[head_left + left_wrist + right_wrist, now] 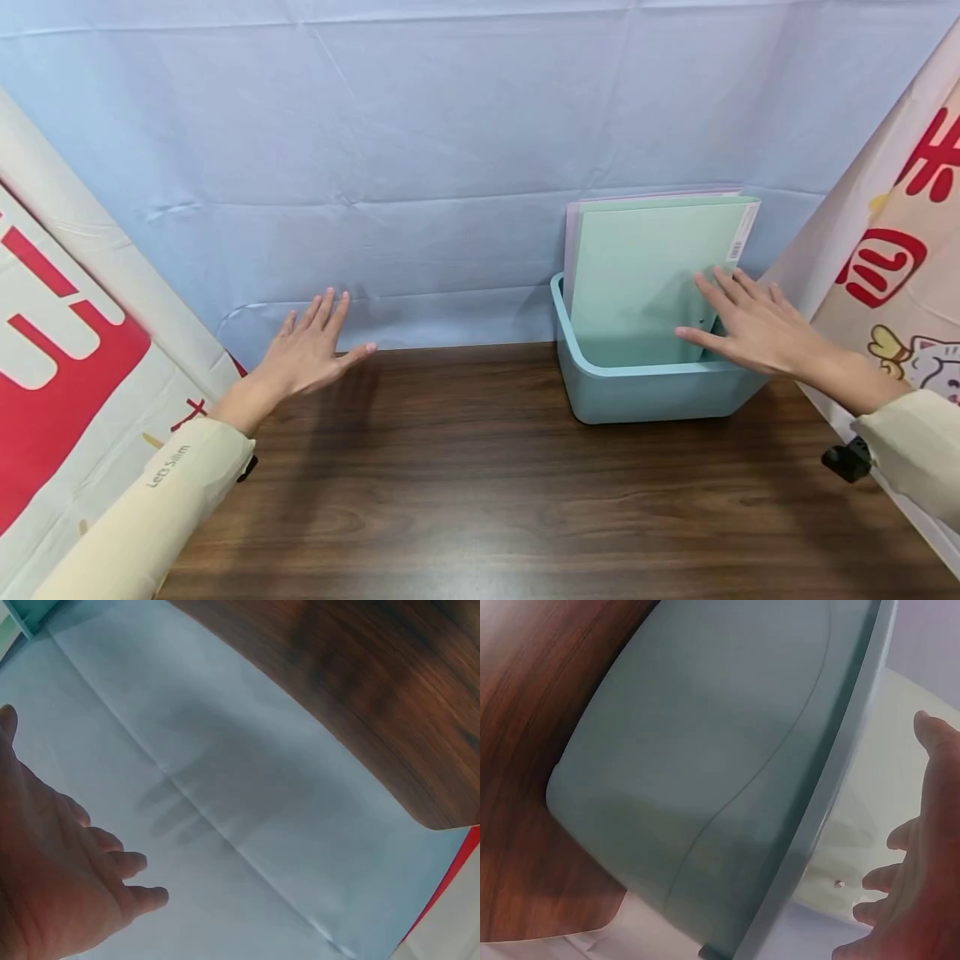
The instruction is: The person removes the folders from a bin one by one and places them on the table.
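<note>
A blue-green plastic bin [660, 396] stands at the back right of the wooden table. Inside it, a pale green folder [645, 275] stands upright, with a lilac folder [572, 250] showing behind its left and top edges. My right hand [757, 325] is over the bin's right side, fingers spread and nothing gripped; it overlaps the green folder in the head view. In the right wrist view the fingers hover beside the bin's rim [817, 825]. Far to the left, my left hand [311, 346] is held out with spread fingers, above the table's back edge, holding nothing.
A light blue cloth [420, 167] hangs behind the brown wooden table [465, 483]. Printed red and white cloth [67, 358] hangs along the left, and another printed cloth [885, 275] along the right, close to the bin.
</note>
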`<state>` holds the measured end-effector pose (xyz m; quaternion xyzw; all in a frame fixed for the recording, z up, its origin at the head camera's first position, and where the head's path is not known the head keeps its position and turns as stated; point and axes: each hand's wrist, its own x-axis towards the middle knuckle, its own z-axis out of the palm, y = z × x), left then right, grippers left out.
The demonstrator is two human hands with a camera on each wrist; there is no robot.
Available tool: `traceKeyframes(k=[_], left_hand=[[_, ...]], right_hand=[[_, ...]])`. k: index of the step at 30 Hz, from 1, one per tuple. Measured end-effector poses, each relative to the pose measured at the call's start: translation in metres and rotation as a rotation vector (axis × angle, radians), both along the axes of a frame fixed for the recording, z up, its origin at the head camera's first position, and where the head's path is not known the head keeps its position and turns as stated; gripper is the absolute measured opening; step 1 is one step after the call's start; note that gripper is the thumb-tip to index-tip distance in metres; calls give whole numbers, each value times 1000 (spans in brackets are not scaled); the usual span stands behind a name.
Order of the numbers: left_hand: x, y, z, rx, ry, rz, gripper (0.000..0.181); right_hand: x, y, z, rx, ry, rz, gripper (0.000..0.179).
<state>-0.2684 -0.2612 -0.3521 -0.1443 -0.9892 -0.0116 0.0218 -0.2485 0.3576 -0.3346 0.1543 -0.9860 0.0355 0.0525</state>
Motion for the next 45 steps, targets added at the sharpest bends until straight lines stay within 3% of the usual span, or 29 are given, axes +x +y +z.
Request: traceKeyframes(k=[29, 45], left_hand=[[-16, 57, -17, 181, 127, -184, 91], [-24, 117, -5, 290, 121, -244, 92]], right_hand=[[-10, 50, -12, -57, -73, -60, 92], [-28, 73, -24, -71, -151, -71, 93]])
